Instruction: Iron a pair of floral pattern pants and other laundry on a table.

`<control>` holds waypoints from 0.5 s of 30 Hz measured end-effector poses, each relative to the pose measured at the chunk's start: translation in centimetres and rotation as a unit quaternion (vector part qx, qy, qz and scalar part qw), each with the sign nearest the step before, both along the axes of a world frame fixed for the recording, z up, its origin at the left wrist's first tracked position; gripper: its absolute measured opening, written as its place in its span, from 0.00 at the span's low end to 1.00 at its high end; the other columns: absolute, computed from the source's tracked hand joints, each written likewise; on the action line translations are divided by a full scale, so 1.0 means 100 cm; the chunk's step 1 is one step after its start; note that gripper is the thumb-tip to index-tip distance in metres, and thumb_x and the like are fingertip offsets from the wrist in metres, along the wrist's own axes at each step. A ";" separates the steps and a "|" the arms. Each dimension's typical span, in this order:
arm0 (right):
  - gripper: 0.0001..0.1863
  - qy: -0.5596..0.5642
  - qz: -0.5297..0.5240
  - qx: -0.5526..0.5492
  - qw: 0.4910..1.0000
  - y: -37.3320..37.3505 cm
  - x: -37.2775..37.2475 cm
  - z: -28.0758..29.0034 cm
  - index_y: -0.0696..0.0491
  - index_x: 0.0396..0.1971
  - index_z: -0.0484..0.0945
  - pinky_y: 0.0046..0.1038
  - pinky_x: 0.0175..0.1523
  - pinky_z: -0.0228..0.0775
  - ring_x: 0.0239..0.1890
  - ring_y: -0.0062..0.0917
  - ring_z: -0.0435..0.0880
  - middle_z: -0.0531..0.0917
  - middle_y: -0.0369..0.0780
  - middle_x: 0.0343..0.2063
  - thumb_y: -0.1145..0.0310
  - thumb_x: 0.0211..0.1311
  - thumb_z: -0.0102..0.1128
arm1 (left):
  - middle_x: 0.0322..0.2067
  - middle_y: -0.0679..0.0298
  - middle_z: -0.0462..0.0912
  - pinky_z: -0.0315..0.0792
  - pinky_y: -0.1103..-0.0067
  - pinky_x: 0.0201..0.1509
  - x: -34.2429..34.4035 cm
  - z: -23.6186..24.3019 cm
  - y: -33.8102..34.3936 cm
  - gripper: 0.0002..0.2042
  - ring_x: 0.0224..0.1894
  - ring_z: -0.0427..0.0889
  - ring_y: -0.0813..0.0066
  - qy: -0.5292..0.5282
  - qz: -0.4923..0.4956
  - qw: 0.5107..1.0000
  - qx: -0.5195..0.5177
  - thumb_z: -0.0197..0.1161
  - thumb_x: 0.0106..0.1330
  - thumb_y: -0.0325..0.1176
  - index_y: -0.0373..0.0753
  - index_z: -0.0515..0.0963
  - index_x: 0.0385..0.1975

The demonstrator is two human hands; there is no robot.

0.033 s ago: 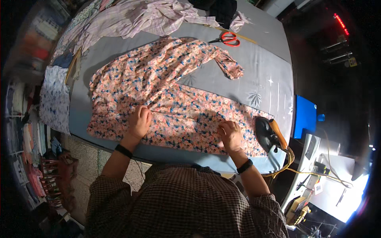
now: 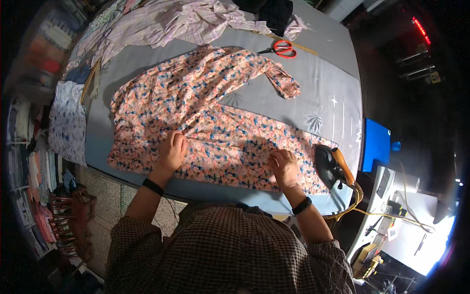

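A pink floral garment [image 2: 220, 164] with blue and white flecks lies spread over the near part of the padded table. Its near section is laid fairly flat, while the far section is rumpled and ends in a narrow, gathered part at the right. My left hand [image 2: 173, 151] pinches the cloth left of the middle, where creases run out from the fingers. Farther right, my right hand [image 2: 284, 167] rests on the garment, fingers bent together on the fabric. Beyond it, a dark iron [image 2: 325, 164] with a wooden handle lies at the garment's right end.
Red-handled scissors [image 2: 283, 49] lie on the grey table cover [image 2: 313, 73]. A pale plaid cloth [image 2: 181, 22] is heaped along the far edge. The iron's yellowish cord [image 2: 360, 198] trails off right. A white and blue cloth [image 2: 67, 122] hangs over the left edge.
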State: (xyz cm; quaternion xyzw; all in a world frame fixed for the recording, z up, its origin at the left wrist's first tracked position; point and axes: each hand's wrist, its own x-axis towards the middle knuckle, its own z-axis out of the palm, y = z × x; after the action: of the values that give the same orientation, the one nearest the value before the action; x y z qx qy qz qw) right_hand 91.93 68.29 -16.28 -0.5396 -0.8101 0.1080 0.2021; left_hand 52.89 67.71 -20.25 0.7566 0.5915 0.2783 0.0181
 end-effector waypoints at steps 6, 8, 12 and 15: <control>0.04 0.003 -0.016 0.026 1.000 0.002 -0.001 -0.007 0.51 0.29 0.76 0.37 0.40 0.68 0.35 0.36 0.76 0.77 0.39 0.31 0.72 0.52 0.60 | 0.43 0.60 0.74 0.74 0.69 0.35 0.003 0.003 0.000 0.09 0.38 0.76 0.59 0.037 -0.006 0.999 0.024 0.60 0.59 0.23 0.39 0.76 0.39; 0.04 0.007 -0.036 0.052 0.998 0.001 -0.001 -0.007 0.51 0.28 0.75 0.36 0.39 0.69 0.34 0.36 0.76 0.76 0.40 0.30 0.72 0.52 0.60 | 0.44 0.61 0.74 0.74 0.68 0.38 0.001 0.007 -0.002 0.12 0.41 0.75 0.59 0.071 -0.005 0.997 0.004 0.59 0.59 0.21 0.40 0.76 0.43; 0.05 -0.037 -0.054 0.032 0.997 -0.007 0.004 -0.010 0.52 0.30 0.74 0.36 0.39 0.69 0.33 0.37 0.76 0.76 0.41 0.32 0.72 0.52 0.57 | 0.54 0.63 0.72 0.73 0.65 0.46 -0.004 0.016 -0.017 0.20 0.49 0.73 0.54 0.101 -0.023 0.994 -0.042 0.58 0.59 0.19 0.43 0.75 0.52; 0.10 -0.085 -0.033 0.022 0.996 -0.025 0.012 -0.021 0.54 0.37 0.75 0.37 0.43 0.70 0.39 0.40 0.77 0.78 0.43 0.39 0.73 0.53 0.55 | 0.60 0.65 0.68 0.69 0.59 0.53 -0.007 0.014 -0.025 0.25 0.55 0.69 0.50 0.120 0.003 0.992 -0.049 0.57 0.59 0.19 0.45 0.73 0.57</control>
State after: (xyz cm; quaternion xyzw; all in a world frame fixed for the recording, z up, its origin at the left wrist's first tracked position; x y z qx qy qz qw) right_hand 93.17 65.79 -18.35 -0.5691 -0.8080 0.0373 0.1480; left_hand 52.19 65.24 -18.86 0.7806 0.6049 0.1563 -0.0170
